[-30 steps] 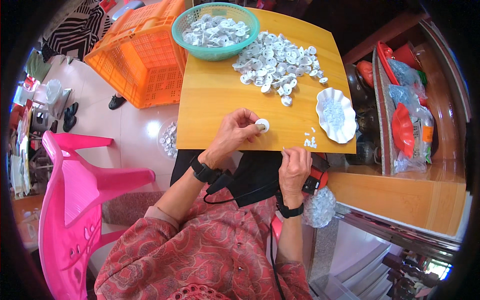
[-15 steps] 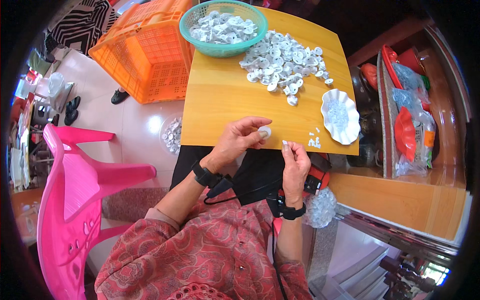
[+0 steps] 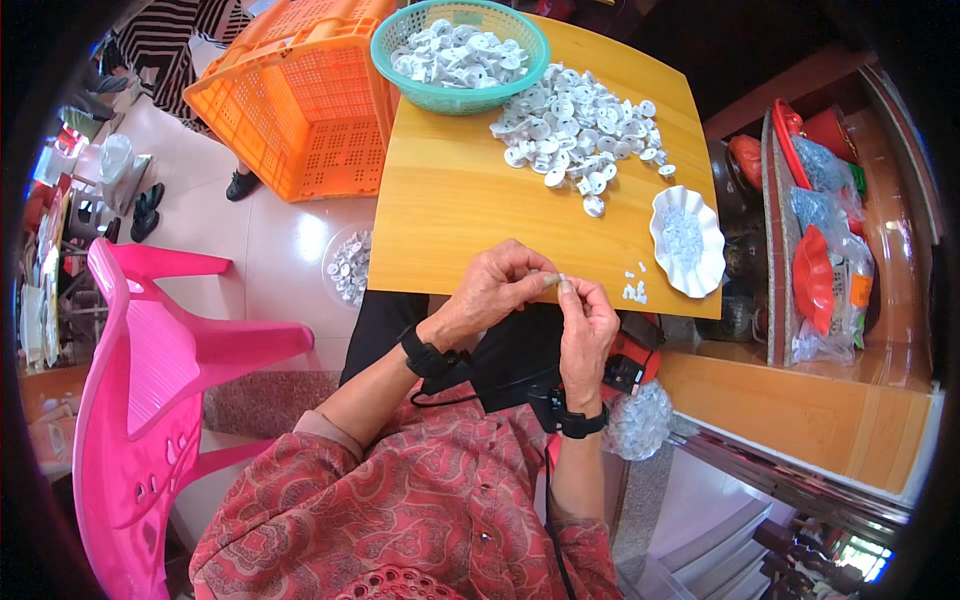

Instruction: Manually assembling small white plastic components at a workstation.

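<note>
At the table's near edge my left hand [image 3: 500,287] and my right hand [image 3: 587,318] meet, thumb and fingertips pinched together. A white round plastic piece is in my left fingers, now mostly covered by them. My right hand pinches a small white plastic piece, of which only a bit shows where the fingertips touch. A few small white pieces [image 3: 636,291] lie to the right of my right hand. Beside them stands a white wavy-edged dish [image 3: 713,268] of small clear-white bits. Farther back, many white round plastic pieces [image 3: 575,130] lie in a loose pile.
A green basket [image 3: 465,100] of similar white pieces stands at the table's [image 3: 440,200] far left. An orange crate [image 3: 340,155] is left of the table, a pink chair [image 3: 150,370] nearer. A shallow container [image 3: 350,268] of pieces sits on the floor. Shelves with bags [image 3: 822,210] flank the right.
My two hands have come together, the right moving slightly left and up to the left fingertips. The round piece, visible before, is now mostly covered. The whole view has shifted slightly.
</note>
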`<control>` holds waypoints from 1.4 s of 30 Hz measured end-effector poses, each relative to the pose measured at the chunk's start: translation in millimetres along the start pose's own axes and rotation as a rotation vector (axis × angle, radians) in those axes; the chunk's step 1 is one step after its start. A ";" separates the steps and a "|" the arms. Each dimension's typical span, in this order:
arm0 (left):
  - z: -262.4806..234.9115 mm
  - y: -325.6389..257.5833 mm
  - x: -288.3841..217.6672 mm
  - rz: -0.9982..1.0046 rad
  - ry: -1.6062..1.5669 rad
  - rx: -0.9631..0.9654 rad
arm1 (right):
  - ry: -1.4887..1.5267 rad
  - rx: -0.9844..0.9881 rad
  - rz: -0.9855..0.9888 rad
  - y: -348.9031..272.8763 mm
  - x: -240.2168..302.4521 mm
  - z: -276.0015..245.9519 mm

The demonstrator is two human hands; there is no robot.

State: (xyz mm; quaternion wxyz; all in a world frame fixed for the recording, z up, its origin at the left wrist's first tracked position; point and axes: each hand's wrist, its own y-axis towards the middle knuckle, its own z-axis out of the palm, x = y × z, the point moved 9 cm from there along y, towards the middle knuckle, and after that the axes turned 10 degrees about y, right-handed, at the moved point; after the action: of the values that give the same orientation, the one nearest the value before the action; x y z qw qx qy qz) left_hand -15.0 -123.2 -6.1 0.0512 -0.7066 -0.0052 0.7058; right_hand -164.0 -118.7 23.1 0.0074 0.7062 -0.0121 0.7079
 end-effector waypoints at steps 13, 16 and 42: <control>-7.3 8.9 -16.0 0.183 0.508 -0.244 | 0.081 -0.141 0.054 3.6 -18.6 -19.5; -9.0 8.4 -14.8 0.193 0.542 -0.240 | 0.059 -0.150 0.066 3.4 -18.3 -20.3; 5.3 -6.6 1.3 -0.029 -0.711 0.246 | -0.422 0.002 -0.523 -18.0 72.5 27.0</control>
State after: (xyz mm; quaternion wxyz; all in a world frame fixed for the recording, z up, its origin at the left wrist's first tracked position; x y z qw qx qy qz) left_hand -19.9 -116.2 -6.9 0.1405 -0.4058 0.0523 0.9016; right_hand -136.7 -102.0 95.8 0.1855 0.8164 0.1687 0.5202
